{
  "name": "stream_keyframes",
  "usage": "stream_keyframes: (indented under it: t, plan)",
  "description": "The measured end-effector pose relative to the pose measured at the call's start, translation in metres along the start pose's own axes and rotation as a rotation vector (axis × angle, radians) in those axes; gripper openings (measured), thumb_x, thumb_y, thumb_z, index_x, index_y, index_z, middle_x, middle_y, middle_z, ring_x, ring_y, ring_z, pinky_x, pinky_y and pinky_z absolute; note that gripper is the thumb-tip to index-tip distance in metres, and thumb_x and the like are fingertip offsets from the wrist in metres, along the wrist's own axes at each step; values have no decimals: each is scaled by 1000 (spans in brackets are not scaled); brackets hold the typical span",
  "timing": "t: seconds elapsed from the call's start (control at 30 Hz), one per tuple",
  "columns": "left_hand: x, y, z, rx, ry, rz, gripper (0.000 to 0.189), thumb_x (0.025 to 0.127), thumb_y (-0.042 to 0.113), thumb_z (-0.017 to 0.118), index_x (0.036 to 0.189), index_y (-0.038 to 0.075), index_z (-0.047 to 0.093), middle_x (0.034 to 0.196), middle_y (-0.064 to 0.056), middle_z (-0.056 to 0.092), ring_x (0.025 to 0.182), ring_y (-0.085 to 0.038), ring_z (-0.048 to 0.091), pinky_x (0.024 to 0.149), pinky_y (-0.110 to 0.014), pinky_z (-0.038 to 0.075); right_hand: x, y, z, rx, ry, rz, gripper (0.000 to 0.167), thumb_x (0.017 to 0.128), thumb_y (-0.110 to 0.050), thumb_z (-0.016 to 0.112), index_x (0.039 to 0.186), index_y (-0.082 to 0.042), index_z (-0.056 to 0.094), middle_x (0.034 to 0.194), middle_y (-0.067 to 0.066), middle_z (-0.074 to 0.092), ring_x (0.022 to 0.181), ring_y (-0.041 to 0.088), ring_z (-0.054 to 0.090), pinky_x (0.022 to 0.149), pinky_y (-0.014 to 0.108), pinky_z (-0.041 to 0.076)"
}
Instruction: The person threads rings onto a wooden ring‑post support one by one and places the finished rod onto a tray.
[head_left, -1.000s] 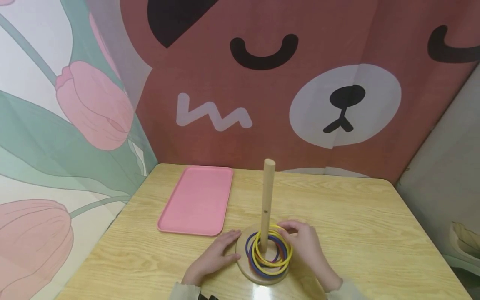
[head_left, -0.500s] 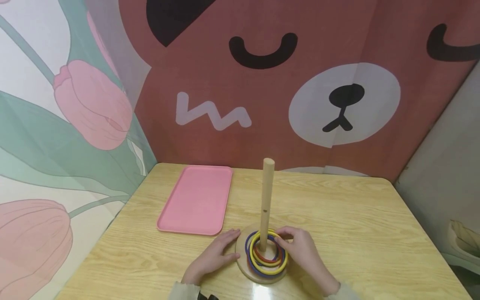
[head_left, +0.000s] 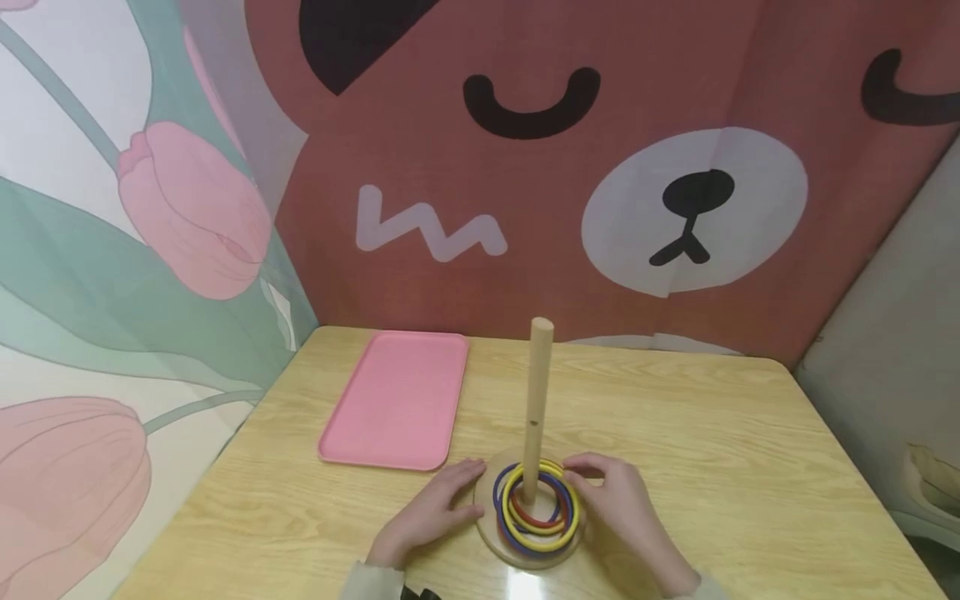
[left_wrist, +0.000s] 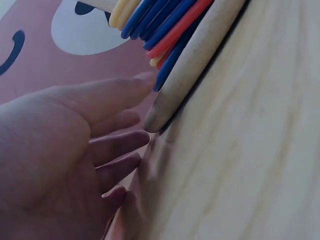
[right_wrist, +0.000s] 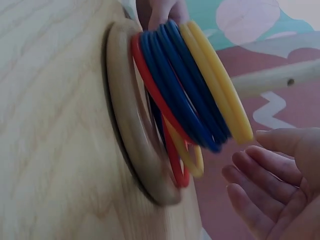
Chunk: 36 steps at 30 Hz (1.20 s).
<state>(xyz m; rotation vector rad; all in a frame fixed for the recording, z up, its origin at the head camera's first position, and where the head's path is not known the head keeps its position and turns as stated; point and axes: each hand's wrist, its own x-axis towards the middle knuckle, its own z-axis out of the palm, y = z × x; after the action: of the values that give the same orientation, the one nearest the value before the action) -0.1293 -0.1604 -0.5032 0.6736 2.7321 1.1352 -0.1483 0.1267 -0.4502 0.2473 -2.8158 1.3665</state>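
A wooden peg [head_left: 537,400] stands upright on a round wooden base [head_left: 487,537]. Around its lower part lie several yellow, blue and red rings, with a yellow ring [head_left: 507,521] on top. From the side, the rings form a tilted stack, the yellow rings [right_wrist: 220,80] outermost and blue rings [right_wrist: 172,90] beneath. My left hand [head_left: 431,510] has its fingers spread beside the base's left edge, thumb and fingertips at the rim. On the right, my right hand [head_left: 618,504] is beside the stack, fingers loosely bent, thumb tip close against the yellow rings, nothing visible between the fingers.
A pink tray [head_left: 397,400] lies on the wooden table [head_left: 675,417], left of and behind the base. Behind the table hangs a curtain [head_left: 420,158] with a bear print. A pale object [head_left: 933,475] is at the far right.
The yellow rings, earlier apart with one at my right fingertips, now lie together lower on the stack. My right fingers have come off them slightly to the right. My left hand stays put.
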Motion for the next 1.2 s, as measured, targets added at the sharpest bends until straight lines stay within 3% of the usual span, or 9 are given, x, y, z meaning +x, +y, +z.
stream_keyframes:
  t: [0.13, 0.27, 0.53, 0.77, 0.97, 1.2]
  plan:
    - [1, 5, -4, 21, -11, 5, 62, 93, 34, 62, 144, 3, 44, 151, -16, 42, 141, -37, 36, 116, -58, 27, 0, 7, -11, -11, -7, 10, 15, 88, -16, 69, 102, -12, 73, 101, 4, 75, 102, 27, 69, 82, 36, 61]
    - [0, 9, -10, 101, -1, -10, 60, 93, 32, 62, 145, 7, 44, 151, -13, 43, 141, -34, 39, 116, -56, 30, 1, 17, -23, -68, 3, -18, 17, 90, -16, 66, 104, -10, 73, 102, 8, 75, 101, 30, 70, 82, 40, 61]
    - [-10, 4, -29, 234, 80, -8, 55, 92, 29, 63, 141, 8, 48, 146, -13, 49, 135, -34, 45, 112, -54, 39, -3, 33, -49, -146, 18, 6, 21, 93, -19, 63, 109, -8, 71, 105, 11, 74, 101, 34, 69, 84, 50, 58]
    - [-22, -10, -47, 238, 176, -23, 52, 89, 21, 67, 137, 6, 53, 141, -13, 54, 133, -34, 47, 112, -52, 38, -6, 44, -58, -167, 46, 12, 21, 93, -19, 64, 110, -8, 72, 105, 12, 75, 99, 35, 70, 85, 53, 56]
    - [-32, -26, -71, 256, 233, -51, 54, 88, 17, 69, 138, 5, 52, 142, -15, 53, 133, -37, 47, 112, -53, 38, -8, 46, -60, -162, 41, 14, 21, 92, -17, 64, 110, -7, 71, 106, 12, 74, 100, 35, 69, 86, 54, 56]
    - [-40, -57, -98, 296, 314, -41, 54, 87, 8, 69, 137, -2, 51, 139, -24, 53, 130, -45, 46, 109, -60, 37, -8, 43, -59, -159, 41, 12, 21, 92, -17, 64, 109, -7, 71, 106, 12, 74, 100, 35, 69, 86, 54, 56]
